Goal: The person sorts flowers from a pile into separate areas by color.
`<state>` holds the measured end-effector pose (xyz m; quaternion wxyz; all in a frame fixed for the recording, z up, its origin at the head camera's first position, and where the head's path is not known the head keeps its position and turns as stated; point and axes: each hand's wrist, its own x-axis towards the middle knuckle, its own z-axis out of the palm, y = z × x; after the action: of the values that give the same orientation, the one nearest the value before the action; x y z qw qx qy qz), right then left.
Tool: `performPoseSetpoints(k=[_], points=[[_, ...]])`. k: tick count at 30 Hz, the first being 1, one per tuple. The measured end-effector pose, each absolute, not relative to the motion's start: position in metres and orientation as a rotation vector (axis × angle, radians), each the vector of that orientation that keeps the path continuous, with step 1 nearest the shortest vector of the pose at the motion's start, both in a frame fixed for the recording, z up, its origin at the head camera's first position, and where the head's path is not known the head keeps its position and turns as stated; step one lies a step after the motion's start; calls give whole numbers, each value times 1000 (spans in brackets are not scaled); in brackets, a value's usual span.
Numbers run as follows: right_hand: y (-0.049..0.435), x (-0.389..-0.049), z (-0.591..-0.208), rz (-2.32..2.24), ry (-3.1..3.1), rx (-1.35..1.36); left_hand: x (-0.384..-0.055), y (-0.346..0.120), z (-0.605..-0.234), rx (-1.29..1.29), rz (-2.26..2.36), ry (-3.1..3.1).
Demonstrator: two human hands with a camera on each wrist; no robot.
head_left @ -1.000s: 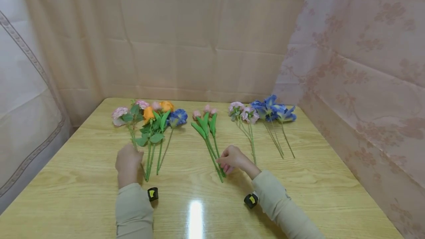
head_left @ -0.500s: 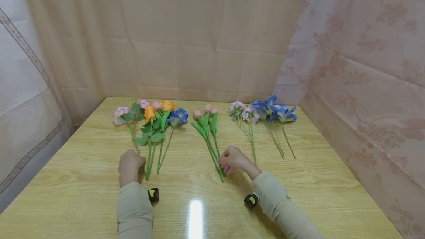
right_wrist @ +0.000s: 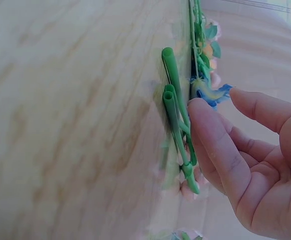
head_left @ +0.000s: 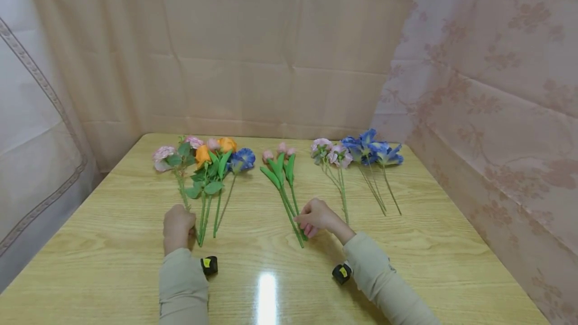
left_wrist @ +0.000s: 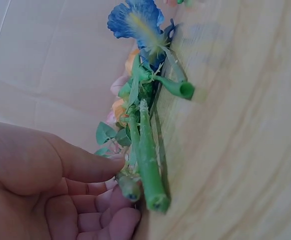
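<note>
My left hand [head_left: 178,225] pinches the lower stem [left_wrist: 129,187] of the pink ruffled flowers [head_left: 163,156] at the left of the table. Beside it lie orange roses [head_left: 202,156], a pink tulip [head_left: 213,144] and a blue flower [head_left: 242,159], their stems converging towards me. At mid-table, my right hand [head_left: 317,216] is by the lower stems of the pink tulips [head_left: 281,165]. The right wrist view shows its thumb and fingers apart, with the fingertips beside the tulip stems [right_wrist: 171,107]; whether they touch is unclear.
Right of the tulips lie pale purple flowers [head_left: 339,156] and several blue flowers [head_left: 368,148] on the wooden table [head_left: 433,245]. A black wrist device [head_left: 208,265] sits by the left cuff and another [head_left: 341,274] by the right cuff. Curtains [head_left: 271,44] surround the table.
The left hand has shifted slightly towards me and to the right along the pink flowers' stem. My right hand and the tulips stay in place.
</note>
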<state>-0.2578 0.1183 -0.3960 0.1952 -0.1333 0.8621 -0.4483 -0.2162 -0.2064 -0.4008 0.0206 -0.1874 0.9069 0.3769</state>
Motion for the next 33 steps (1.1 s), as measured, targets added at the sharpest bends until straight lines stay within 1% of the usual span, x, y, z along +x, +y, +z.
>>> performPoseSetpoints(k=[15, 25, 33], points=[[120, -255, -396, -1274, 2401, -390, -220, -208, -401, -592, 1185, 2906], [120, -256, -396, -1272, 2403, -352, -218, -210, -393, -553, 1054, 3056], [120, -255, -396, -1261, 2396, -355, -215, -205, -386, -753, 1310, 2949]])
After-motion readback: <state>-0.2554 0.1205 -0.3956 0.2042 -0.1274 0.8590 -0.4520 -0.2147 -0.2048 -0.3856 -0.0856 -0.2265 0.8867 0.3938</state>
